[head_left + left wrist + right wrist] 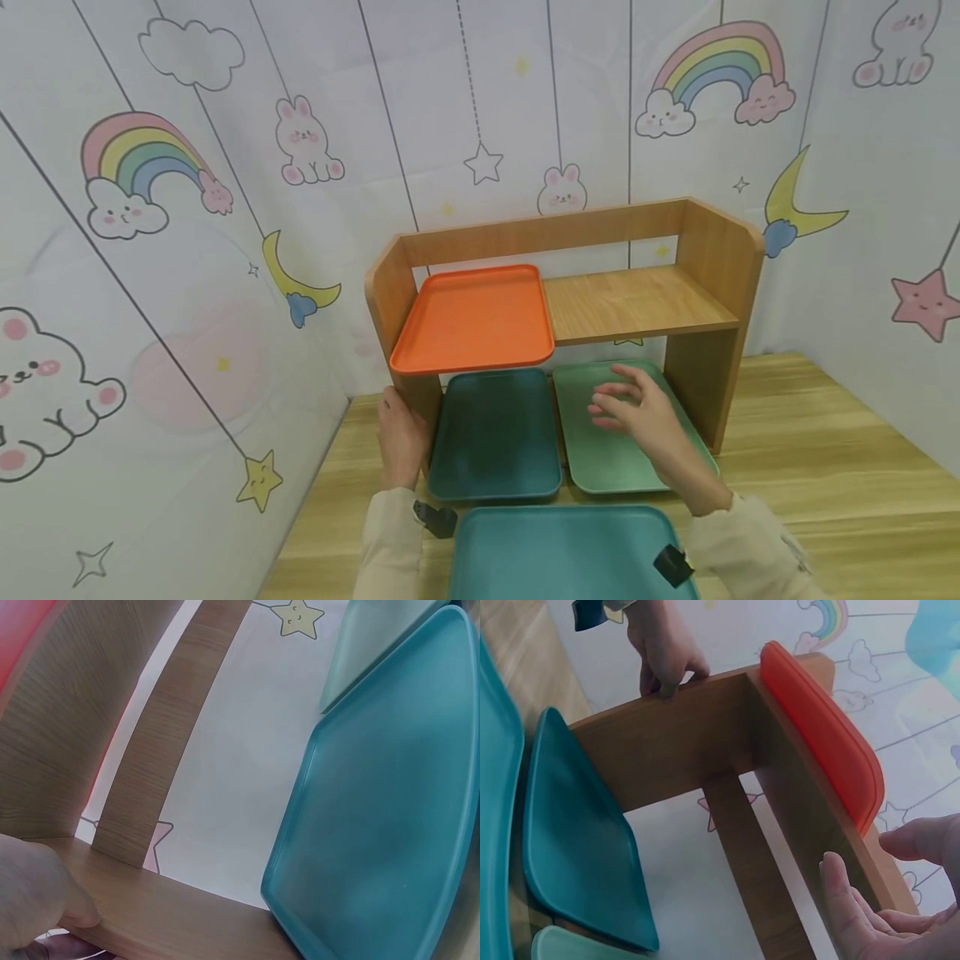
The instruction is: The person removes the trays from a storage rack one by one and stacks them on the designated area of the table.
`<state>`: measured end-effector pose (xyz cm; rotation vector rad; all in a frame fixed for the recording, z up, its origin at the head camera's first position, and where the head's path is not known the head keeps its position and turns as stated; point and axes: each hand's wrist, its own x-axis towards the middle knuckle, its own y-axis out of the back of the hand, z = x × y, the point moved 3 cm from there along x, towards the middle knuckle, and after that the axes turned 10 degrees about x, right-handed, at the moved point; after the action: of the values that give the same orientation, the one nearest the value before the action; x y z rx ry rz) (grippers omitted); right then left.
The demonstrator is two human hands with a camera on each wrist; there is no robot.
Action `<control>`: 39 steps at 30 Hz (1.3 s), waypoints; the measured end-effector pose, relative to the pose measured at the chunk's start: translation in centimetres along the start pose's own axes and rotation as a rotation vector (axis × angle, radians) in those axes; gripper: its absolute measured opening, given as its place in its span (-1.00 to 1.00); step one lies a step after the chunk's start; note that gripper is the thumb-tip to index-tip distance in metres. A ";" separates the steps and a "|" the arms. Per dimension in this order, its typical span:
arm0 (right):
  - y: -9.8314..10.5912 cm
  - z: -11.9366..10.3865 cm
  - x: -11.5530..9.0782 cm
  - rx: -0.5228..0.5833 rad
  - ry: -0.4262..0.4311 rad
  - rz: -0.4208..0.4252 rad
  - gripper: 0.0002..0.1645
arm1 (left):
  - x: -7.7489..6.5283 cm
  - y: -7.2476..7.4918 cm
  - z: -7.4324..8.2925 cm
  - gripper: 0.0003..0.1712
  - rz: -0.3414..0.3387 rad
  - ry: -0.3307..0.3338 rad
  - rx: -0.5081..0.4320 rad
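Note:
A wooden desktop shelf (637, 304) stands on the table. My left hand (401, 442) grips its left side panel (667, 739), the thumb (79, 907) on the inner face and the fingers on the outer side. An orange tray (476, 321) lies on the left of the upper board, its front edge jutting out. Below are a dark teal tray (495, 437) on the left and a light green tray (603, 467) on the right. My right hand (648, 421) is held in the air before the shelf opening, fingers bent loosely and apart, holding nothing.
A blue-teal tray (558, 554) lies on the wood-grain table (840, 492), nearest me, in front of the shelf. A white printed wall covering (480, 83) rises behind and on both sides. Small dark devices are strapped at both wrists.

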<state>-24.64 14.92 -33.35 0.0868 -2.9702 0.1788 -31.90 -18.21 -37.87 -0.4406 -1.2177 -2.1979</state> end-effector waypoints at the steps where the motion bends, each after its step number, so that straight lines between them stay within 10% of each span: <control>1: -0.2 -0.2 0.1 0.010 -0.001 -0.001 -0.20 | 0.0 0.0 0.0 -0.71 -0.007 0.004 0.000; 39: -6.2 -2.7 4.1 0.162 -0.008 -0.038 -0.23 | -0.1 0.1 0.1 -0.67 -0.022 0.035 0.014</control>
<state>-27.79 8.93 -29.32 0.1636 -2.9547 0.4152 -31.78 -18.11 -37.81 -0.3836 -1.2240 -2.2048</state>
